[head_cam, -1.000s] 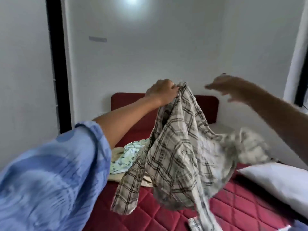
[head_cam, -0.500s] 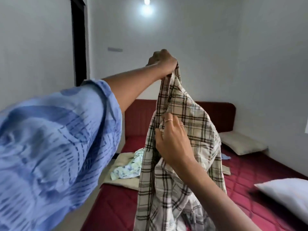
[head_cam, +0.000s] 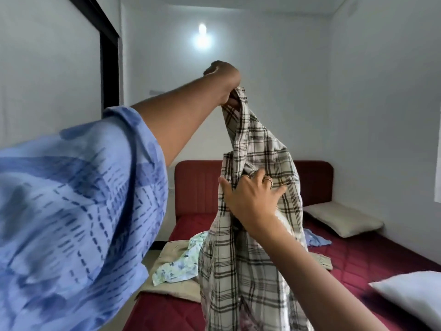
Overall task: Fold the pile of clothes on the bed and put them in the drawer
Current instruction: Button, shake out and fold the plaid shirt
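A cream plaid shirt [head_cam: 248, 254] hangs in the air over the bed [head_cam: 372, 263]. My left hand [head_cam: 225, 78] is raised high and grips the shirt's top end. My right hand [head_cam: 250, 199] reaches into the cloth lower down, thumb on the left edge and fingers spread over the fabric; whether it pinches the cloth is hard to tell. On the red bedcover behind the shirt lie a floral garment [head_cam: 181, 263], a beige garment [head_cam: 167, 287] under it and a light blue garment [head_cam: 315, 240]. No drawer is in view.
A red headboard [head_cam: 195, 187] stands against the white back wall. A beige pillow [head_cam: 343, 218] lies at the bed's far right and a white pillow [head_cam: 410, 297] at the near right. A dark door frame [head_cam: 108, 68] is on the left wall.
My left hand has lifted the shirt from chest height to well above the bed. My right hand, free in the air a second ago, has come onto the hanging cloth.
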A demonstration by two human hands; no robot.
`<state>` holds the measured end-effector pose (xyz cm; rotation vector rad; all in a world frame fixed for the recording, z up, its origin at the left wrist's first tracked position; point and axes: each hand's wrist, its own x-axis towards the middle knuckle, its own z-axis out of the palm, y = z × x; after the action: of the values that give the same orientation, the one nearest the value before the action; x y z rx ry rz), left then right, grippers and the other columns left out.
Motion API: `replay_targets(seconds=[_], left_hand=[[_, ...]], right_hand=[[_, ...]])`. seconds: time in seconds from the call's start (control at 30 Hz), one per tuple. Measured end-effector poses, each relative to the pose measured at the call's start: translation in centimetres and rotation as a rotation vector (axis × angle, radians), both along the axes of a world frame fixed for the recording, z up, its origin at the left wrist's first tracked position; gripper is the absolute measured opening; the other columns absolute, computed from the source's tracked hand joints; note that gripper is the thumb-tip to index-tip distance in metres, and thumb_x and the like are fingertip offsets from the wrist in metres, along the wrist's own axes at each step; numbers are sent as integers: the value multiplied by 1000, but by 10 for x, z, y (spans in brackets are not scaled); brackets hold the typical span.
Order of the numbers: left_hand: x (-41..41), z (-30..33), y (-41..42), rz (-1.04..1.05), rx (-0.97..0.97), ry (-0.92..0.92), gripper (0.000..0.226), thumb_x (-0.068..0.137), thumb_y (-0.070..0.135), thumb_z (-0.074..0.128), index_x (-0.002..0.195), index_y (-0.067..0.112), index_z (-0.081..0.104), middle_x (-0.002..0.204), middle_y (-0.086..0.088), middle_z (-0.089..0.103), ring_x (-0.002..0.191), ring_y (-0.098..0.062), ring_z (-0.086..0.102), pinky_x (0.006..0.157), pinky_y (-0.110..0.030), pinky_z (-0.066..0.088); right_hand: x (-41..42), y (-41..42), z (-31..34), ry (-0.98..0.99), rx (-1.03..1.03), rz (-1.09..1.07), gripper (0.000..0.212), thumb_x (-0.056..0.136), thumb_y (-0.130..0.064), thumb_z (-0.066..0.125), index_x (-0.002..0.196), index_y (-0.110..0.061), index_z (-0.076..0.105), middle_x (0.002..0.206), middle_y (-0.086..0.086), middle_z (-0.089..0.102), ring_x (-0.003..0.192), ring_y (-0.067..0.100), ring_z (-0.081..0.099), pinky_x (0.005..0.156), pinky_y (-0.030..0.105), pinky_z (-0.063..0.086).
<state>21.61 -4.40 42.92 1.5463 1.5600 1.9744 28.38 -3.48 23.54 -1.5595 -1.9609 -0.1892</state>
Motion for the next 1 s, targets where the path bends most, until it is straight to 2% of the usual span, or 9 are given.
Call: replay_targets(seconds=[0.1, 0.23, 0.33, 0.47, 0.6, 0.7, 0.8, 0.9, 1.0], left_hand=[[0, 3, 0, -30, 35, -168, 29, 98, 14, 51, 71, 3, 50, 78, -4, 48, 46, -8, 58, 52, -20, 53], [-7, -1, 1, -121, 112, -414, 25, 98, 3, 44, 82, 12, 61, 90, -3, 51, 106, -26, 59, 92, -41, 53], [-24, -3, 1, -115, 150, -476, 30, 98, -1, 34, 125, -1, 47, 111, -6, 47, 100, -25, 54, 84, -44, 56], [-53, -2, -2, -81, 102, -512, 21, 102, 8, 34, 102, -2, 53, 90, -8, 59, 95, -27, 65, 61, -39, 60], [-78, -2, -3, -88, 57, -494, 24, 104, 8, 28, 93, 2, 49, 80, -12, 58, 67, -23, 62, 27, -27, 42], [-83, -8, -4, -109, 45, -463, 17, 102, 7, 36, 99, 1, 52, 97, -14, 63, 81, -24, 66, 39, -32, 51], [-79, -16, 5, -80, 26, -330, 15, 100, 4, 40, 92, 2, 52, 105, -14, 65, 84, -25, 67, 53, -29, 55], [-79, -19, 10, -80, 17, -241, 23, 98, 4, 37, 109, 1, 57, 107, -16, 66, 76, -23, 68, 42, -23, 51], [-85, -21, 10, -41, 60, -110, 28, 96, 7, 37, 115, 5, 59, 110, -12, 64, 84, -23, 68, 53, -26, 57]], right_hand=[[0, 20, 9, 137, -58, 33, 69, 96, -64, 18, 123, -15, 58, 154, 16, 26, 137, 36, 33, 111, 67, 11], [3, 37, 18, 414, -116, 225, 56, 99, -51, 28, 120, -9, 58, 135, 14, 52, 123, 32, 48, 107, 54, 34], [15, 40, 34, 522, -256, 368, 49, 101, -43, 38, 113, -1, 59, 110, 12, 63, 95, 22, 60, 84, 33, 50], [32, 48, 63, 407, -217, 342, 42, 100, -43, 42, 83, -7, 54, 91, 12, 54, 82, 22, 49, 70, 26, 37], [51, 49, 100, 233, -138, 303, 49, 100, -44, 42, 100, -1, 64, 108, 15, 61, 94, 25, 54, 76, 26, 35], [62, 41, 128, 163, -199, 296, 60, 98, -49, 41, 128, 1, 56, 134, 17, 54, 119, 31, 50, 91, 33, 40], [63, 49, 142, 57, -7, 31, 60, 90, -58, 47, 107, -4, 63, 126, 16, 56, 116, 34, 51, 96, 38, 42], [63, 58, 143, 148, 89, 38, 33, 93, -29, 51, 74, -2, 57, 89, 20, 58, 80, 33, 61, 59, 26, 49], [63, 58, 145, 422, -74, 248, 34, 98, -20, 49, 100, 12, 61, 97, 31, 63, 78, 41, 64, 52, 25, 50]])
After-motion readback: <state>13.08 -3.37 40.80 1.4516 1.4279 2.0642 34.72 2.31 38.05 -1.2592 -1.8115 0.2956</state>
